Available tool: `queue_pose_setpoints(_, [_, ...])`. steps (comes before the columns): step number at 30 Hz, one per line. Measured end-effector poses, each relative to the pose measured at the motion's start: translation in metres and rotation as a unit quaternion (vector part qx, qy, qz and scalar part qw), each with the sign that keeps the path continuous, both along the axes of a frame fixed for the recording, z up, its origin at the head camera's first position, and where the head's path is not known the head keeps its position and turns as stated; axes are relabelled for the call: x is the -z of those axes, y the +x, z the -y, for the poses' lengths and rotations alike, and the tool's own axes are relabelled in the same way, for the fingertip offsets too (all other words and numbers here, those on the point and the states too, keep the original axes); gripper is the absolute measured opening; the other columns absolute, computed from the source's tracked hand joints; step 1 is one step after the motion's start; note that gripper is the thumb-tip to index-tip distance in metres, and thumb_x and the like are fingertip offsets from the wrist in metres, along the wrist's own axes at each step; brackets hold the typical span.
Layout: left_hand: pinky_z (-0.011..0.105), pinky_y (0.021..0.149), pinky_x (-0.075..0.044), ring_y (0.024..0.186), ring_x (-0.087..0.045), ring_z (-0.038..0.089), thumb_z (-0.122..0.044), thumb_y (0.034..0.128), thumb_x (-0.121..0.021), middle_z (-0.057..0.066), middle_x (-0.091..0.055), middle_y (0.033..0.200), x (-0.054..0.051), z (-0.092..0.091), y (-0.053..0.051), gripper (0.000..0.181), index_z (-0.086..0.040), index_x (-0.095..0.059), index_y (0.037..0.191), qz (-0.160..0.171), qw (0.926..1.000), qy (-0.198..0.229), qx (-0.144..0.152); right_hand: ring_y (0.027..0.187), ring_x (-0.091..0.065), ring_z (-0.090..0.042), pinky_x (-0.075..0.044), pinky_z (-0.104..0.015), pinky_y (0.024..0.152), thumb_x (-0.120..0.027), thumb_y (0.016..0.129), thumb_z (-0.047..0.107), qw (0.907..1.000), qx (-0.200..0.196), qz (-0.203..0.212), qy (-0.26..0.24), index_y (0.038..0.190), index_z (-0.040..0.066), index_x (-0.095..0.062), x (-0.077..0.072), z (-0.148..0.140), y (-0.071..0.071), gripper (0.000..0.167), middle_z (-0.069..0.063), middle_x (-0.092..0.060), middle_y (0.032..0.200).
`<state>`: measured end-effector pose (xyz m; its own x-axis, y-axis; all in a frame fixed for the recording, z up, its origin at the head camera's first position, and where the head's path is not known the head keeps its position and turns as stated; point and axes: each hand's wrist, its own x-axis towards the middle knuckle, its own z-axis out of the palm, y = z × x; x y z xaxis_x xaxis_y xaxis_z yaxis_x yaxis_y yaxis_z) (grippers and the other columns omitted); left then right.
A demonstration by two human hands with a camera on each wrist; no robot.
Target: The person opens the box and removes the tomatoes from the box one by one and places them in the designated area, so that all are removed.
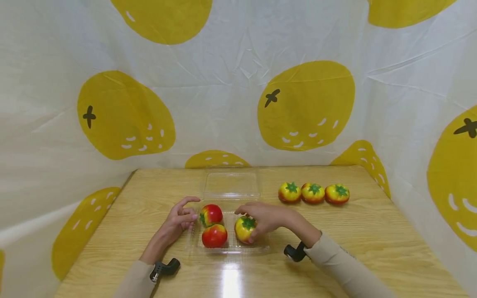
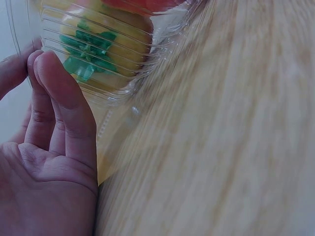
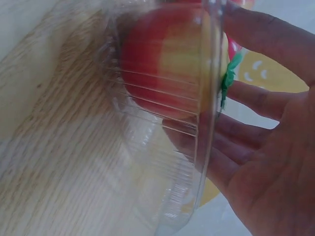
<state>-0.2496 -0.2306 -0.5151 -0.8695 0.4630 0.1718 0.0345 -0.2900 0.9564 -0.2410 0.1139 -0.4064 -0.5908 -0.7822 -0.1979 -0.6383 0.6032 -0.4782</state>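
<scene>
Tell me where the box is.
In the head view, the box sits on the table, left of the row of three fruits and just right of the left hand.

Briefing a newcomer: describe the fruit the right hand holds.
On the wooden table, find the clear container. The fruit is in its right half, at the right hand. Its green-leaved yellow top faces up; the container's two other fruits look mostly red.

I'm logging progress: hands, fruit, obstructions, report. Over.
Left hand at left edge of clear container. Right hand at yellow fruit inside, grip unclear. Two red fruits also inside, three fruits on table. Lid open, nothing visibly blocking.
</scene>
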Motion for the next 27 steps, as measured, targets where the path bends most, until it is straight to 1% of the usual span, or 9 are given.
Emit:
queue_pose_setpoints(4, [0.022,0.053,-0.056,0.058,-0.062,0.007,0.008,0.0991,-0.050,-0.005,-0.065,0.074,-0.0011,-0.0016,-0.0024,0.047,-0.007,-0.044,0.143,-0.007,1.0000,0.004,0.004,0.130,-0.058,-0.029,-0.048,-0.046,0.113,-0.088,0.079,0.021,0.9999,0.004,0.012,0.001,0.146,0.007,-0.051,-0.0038,-0.0001,-0.0017,0.078,-0.013,-0.059,0.145])
queue_pose_setpoints(7, [0.021,0.053,-0.056,0.058,-0.062,0.007,0.007,0.0990,-0.051,-0.005,-0.065,0.074,-0.0017,-0.0025,-0.0032,0.046,-0.007,-0.044,0.143,-0.005,1.0000,0.003,0.003,0.131,-0.058,-0.029,-0.047,-0.047,0.114,-0.088,0.079,0.018,0.9998,0.010,0.019,0.004,0.145,0.006,-0.052,-0.0054,-0.0003,-0.0017,0.076,-0.013,-0.059,0.144])
queue_pose_setpoints(11, [0.021,0.053,-0.057,0.059,-0.062,0.006,0.007,0.0983,-0.052,-0.006,-0.065,0.075,-0.0006,-0.0024,-0.0017,0.046,-0.007,-0.043,0.142,0.001,1.0000,0.003,0.004,0.131,-0.057,-0.027,-0.047,-0.046,0.115,-0.087,0.078,0.014,0.9996,0.009,0.022,0.013,0.144,0.006,-0.053,-0.0046,0.0012,-0.0008,0.075,-0.012,-0.060,0.144])
queue_pose_setpoints(14, [0.021,0.053,-0.057,0.059,-0.062,0.006,0.006,0.0980,-0.053,-0.005,-0.066,0.075,0.0004,-0.0023,-0.0008,0.047,-0.008,-0.043,0.142,0.005,1.0000,0.005,0.005,0.130,-0.057,-0.024,-0.046,-0.044,0.115,-0.087,0.077,0.012,0.9995,0.010,0.019,0.022,0.142,0.007,-0.055,-0.0031,0.0028,-0.0002,0.073,-0.009,-0.061,0.143])
queue_pose_setpoints(18, [0.021,0.053,-0.057,0.058,-0.063,0.006,0.006,0.0979,-0.053,-0.005,-0.066,0.075,0.0013,-0.0017,-0.0004,0.046,-0.009,-0.045,0.141,0.007,0.9999,0.010,0.000,0.125,-0.057,-0.020,-0.048,-0.041,0.112,-0.087,0.076,0.013,0.9993,0.010,0.008,0.034,0.137,0.012,-0.058,-0.0015,0.0042,-0.0006,0.067,-0.004,-0.063,0.137])
queue_pose_setpoints(20, [0.021,0.053,-0.057,0.058,-0.063,0.006,0.007,0.0983,-0.052,-0.005,-0.066,0.075,0.0022,-0.0010,-0.0002,0.046,-0.009,-0.045,0.141,0.003,0.9999,0.011,0.001,0.123,-0.057,-0.019,-0.048,-0.039,0.110,-0.087,0.076,0.013,0.9993,0.007,0.003,0.037,0.135,0.013,-0.059,-0.0008,0.0046,-0.0011,0.065,-0.002,-0.063,0.135])
queue_pose_setpoints(23, [0.021,0.053,-0.057,0.058,-0.063,0.006,0.009,0.0989,-0.050,-0.005,-0.066,0.075,0.0033,0.0001,0.0004,0.046,-0.008,-0.045,0.142,-0.003,0.9999,0.010,0.005,0.122,-0.057,-0.018,-0.049,-0.038,0.110,-0.087,0.076,0.014,0.9994,-0.002,-0.001,0.036,0.135,0.014,-0.060,-0.0003,0.0052,-0.0015,0.064,-0.002,-0.064,0.135])
queue_pose_setpoints(27, [0.021,0.053,-0.057,0.058,-0.062,0.006,0.008,0.0986,-0.050,-0.005,-0.066,0.076,0.0025,0.0009,0.0000,0.047,-0.008,-0.044,0.142,-0.004,0.9999,0.011,0.005,0.122,-0.058,-0.017,-0.049,-0.038,0.111,-0.086,0.076,0.014,0.9995,-0.011,-0.003,0.031,0.135,0.013,-0.060,-0.0004,0.0061,-0.0022,0.065,-0.002,-0.064,0.135])
